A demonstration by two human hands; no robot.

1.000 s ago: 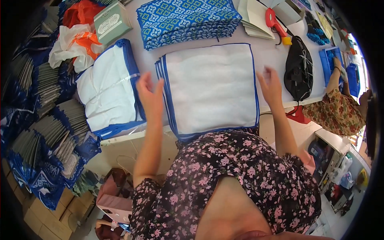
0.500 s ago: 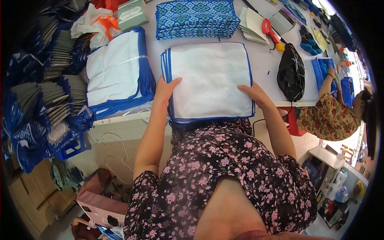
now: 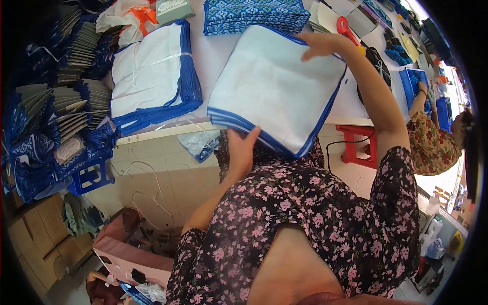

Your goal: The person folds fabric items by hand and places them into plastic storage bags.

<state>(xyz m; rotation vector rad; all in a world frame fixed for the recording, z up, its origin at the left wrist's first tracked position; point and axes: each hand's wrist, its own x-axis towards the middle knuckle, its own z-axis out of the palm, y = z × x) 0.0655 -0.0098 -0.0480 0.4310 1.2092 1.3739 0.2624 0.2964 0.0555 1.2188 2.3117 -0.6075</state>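
A stack of white cloth pieces with blue edging [image 3: 277,86] lies turned at an angle over the table's front edge. My left hand [image 3: 243,150] grips its near left edge, thumb on top and fingers beneath. At its far right edge my right hand [image 3: 321,46] holds on, the thumb over the white face and the fingers partly hidden. To the left sits a second bundle of white, blue-edged cloths [image 3: 150,71], tied with a clear strip. Behind the held stack is a pile of blue patterned cloth pieces [image 3: 254,18].
Blue patterned goods with grey cards [image 3: 76,107] crowd the far left. A red tape dispenser [image 3: 346,29] and a black bag [image 3: 377,63] lie to the right. Under the table stands a red stool [image 3: 356,147]. A co-worker [image 3: 434,140] reaches into a blue basket [image 3: 410,84].
The held stack has swung clockwise, from square to the table to slanted. My right hand has moved to the far edge, and my left hand down to the near edge.
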